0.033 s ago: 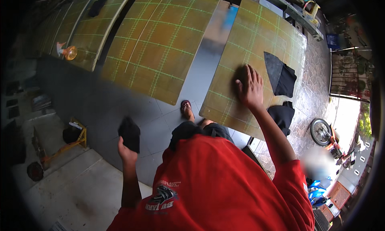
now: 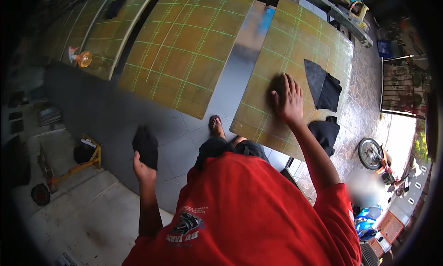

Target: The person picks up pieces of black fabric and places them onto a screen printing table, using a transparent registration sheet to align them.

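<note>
I see the black cloth (image 2: 146,147) in the left hand (image 2: 145,173), well left of the bench (image 2: 258,83) and above the floor (image 2: 173,148). Its long axis runs away from the wrist, roughly in line with the forearm. The thumb closes on the cloth's near end; the other fingers are hidden. Far apart from it, the right hand (image 2: 290,100) lies palm down on the bench, fingers spread, gripping nothing. It is the nearer hand to the grey triangle (image 2: 314,80) and black piece (image 2: 330,94) along the bench's right side.
</note>
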The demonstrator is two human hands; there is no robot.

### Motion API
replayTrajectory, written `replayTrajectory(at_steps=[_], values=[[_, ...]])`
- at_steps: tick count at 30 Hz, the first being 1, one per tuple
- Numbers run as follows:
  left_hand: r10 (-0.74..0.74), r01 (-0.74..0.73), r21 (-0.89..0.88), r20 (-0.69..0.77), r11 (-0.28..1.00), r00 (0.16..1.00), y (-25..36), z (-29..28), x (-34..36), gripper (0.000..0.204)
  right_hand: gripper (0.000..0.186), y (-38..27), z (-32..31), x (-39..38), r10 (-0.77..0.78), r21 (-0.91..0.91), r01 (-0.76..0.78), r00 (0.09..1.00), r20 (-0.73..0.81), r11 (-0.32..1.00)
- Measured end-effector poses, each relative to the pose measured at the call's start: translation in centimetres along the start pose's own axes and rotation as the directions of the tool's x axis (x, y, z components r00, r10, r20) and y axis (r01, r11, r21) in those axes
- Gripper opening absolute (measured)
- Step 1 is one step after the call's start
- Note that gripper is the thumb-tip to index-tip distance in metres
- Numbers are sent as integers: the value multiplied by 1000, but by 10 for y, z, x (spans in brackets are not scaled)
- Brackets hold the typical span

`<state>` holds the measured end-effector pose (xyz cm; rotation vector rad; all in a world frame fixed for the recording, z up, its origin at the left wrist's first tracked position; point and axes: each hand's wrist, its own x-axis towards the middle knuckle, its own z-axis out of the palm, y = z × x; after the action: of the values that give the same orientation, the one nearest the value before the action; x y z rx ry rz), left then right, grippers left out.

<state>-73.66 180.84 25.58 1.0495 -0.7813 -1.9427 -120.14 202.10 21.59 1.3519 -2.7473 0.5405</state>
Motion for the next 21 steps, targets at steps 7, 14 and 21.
replayTrajectory(at_steps=[7, 14, 21], values=[[158, -770, 593, 758, 236, 633, -37, 161, 87, 29, 67, 3, 4, -1, 38, -22, -39, 999, -14, 999], [-547, -994, -106, 834, -39, -68, -134, 275, 161, 67, 68, 1, -6, 5, 40, 33, -40, 999, -8, 999], [-430, -941, -272, 888, -201, -164, -177, 389, 294, 61, 68, -7, -14, 7, 112, -18, -111, 991, 76, 994]])
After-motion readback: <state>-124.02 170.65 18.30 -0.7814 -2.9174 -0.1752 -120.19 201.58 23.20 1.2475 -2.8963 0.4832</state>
